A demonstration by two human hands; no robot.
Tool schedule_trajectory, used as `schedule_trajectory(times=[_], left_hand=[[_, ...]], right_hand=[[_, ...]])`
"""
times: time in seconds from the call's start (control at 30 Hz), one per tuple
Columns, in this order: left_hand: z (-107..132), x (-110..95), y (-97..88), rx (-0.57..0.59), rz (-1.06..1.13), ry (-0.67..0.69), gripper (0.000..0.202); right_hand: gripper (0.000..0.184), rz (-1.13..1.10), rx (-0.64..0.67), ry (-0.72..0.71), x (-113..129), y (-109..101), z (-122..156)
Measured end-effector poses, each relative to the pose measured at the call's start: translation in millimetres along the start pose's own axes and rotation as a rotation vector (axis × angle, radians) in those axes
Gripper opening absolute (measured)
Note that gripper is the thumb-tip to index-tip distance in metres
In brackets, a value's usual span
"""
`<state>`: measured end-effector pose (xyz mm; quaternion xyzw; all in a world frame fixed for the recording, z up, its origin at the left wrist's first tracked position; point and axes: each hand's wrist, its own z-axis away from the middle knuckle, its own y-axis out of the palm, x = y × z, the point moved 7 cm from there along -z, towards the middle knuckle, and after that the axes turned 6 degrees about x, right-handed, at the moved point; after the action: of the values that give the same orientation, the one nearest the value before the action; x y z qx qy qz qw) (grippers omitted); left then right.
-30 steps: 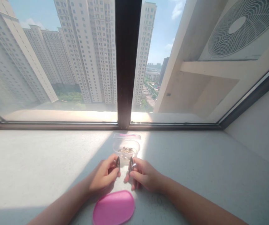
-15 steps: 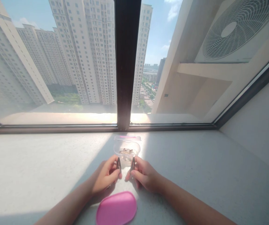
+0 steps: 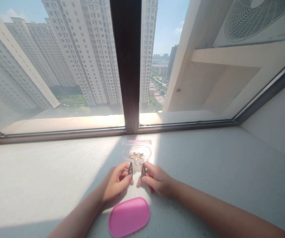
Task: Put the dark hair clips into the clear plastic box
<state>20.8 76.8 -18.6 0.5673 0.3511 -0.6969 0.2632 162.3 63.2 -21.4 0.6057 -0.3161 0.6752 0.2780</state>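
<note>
My left hand pinches a dark snap hair clip upright between thumb and fingers. Facing it across a small gap, a second dark snap hair clip is held the same way in my right hand. Just beyond the fingertips stands a clear plastic box, its lid raised at the back. Several brownish and gold-toned clips lie inside it. Nearer to me, below both hands, is a pink oval tray with a raised rim.
Everything rests on a pale speckled windowsill, crossed by bands of sun and shade. Behind it runs a dark window frame, and a white wall closes the right side. Outside are tall buildings and an air-conditioner unit.
The camera view has tilted and dropped slightly, so the box, tray and hands appear a little further right and higher. Both hands keep their pinch on the clips.
</note>
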Motion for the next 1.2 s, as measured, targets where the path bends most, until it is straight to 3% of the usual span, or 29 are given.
schedule_trajectory(times=[0.27,0.5,0.7,0.93,1.2], left_hand=[[-2.3,6.2,-4.5,-0.042,-0.014,0.002,0.013],[-3.4,12.9,-8.6,-0.06,0.018,0.004,0.014],[-4.9,3.5,-14.5,-0.157,0.087,0.051,0.016],[13.9,-7.9,-17.6,-0.348,0.231,0.113,0.022],[21.1,-9.6,-38.9,-0.438,0.14,0.2,0.02]], right_hand=[[0.012,-0.005,-0.001,0.001,-1.3,-0.4,-0.7],[0.012,0.124,-0.045,-0.061,3.5,-1.6,1.2],[0.015,0.162,-0.104,-0.086,7.1,-1.0,1.3],[0.017,0.157,-0.196,-0.089,4.9,-6.5,3.2],[0.011,0.165,-0.2,-0.094,1.4,-7.7,2.0]])
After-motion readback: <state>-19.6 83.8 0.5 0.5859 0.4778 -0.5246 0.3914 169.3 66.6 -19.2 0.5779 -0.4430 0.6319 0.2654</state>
